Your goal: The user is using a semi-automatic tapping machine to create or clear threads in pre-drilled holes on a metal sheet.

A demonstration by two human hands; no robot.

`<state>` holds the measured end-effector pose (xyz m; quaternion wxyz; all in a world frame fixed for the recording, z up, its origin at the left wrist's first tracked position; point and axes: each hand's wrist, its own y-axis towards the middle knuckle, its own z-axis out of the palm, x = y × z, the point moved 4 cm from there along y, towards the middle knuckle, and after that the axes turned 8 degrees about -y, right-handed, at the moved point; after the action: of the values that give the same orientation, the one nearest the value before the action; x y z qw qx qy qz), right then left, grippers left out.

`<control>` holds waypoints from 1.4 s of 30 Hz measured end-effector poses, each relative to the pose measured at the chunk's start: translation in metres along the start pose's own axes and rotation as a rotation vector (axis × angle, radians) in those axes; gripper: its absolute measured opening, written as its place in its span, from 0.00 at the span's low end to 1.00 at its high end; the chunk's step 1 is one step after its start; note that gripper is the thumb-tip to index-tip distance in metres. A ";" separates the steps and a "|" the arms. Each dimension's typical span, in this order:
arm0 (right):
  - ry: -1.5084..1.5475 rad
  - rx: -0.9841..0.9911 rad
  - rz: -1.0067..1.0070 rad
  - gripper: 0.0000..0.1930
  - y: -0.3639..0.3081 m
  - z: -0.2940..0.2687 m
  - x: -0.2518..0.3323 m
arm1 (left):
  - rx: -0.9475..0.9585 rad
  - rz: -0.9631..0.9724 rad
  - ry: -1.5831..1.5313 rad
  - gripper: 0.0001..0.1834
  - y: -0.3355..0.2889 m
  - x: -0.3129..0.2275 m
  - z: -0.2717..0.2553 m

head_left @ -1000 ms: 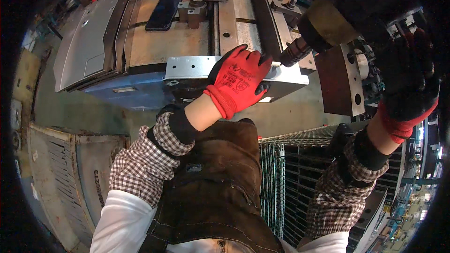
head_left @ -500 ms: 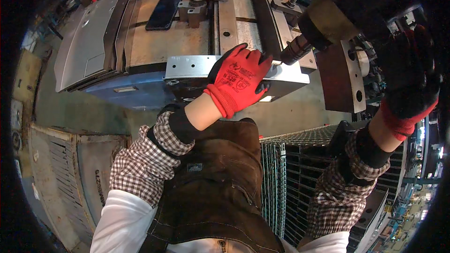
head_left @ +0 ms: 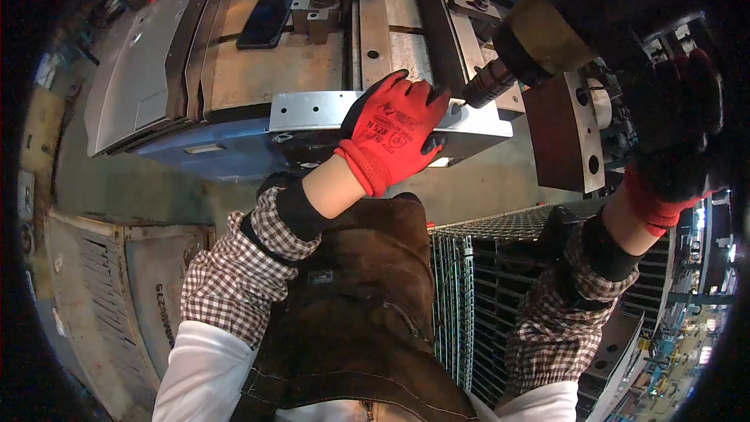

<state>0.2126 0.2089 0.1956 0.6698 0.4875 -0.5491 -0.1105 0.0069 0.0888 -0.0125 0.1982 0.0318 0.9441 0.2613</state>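
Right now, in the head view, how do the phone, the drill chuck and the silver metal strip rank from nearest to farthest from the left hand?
1. Silver metal strip: under the left hand, touching.
2. Drill chuck: just right of the hand.
3. Phone: farther off, up to the left.

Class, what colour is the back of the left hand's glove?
Red, with dark printing; the glove shows best in the head view.

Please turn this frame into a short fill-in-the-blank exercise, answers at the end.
The gloved left hand is ____ across its back. Left of that hand, the strip shows ____ dark holes on top. The phone lies to the ____ of the stacked sheets. The apron is ____.
Missing words: red; two; right; brown.
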 end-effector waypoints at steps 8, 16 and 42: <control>-0.064 -0.053 0.016 0.30 -0.004 0.003 0.001 | 0.004 0.002 -0.018 0.39 0.002 -0.002 -0.001; -0.066 -0.060 0.016 0.33 -0.012 0.002 -0.008 | 0.003 -0.005 -0.043 0.37 0.001 -0.003 -0.004; -0.058 -0.151 0.131 0.41 0.005 0.008 0.009 | 0.004 0.073 0.031 0.39 0.001 -0.007 -0.006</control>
<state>0.2068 0.2009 0.2046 0.6944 0.3953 -0.5889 -0.1218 0.0114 0.0859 -0.0051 0.1738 0.0626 0.9458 0.2671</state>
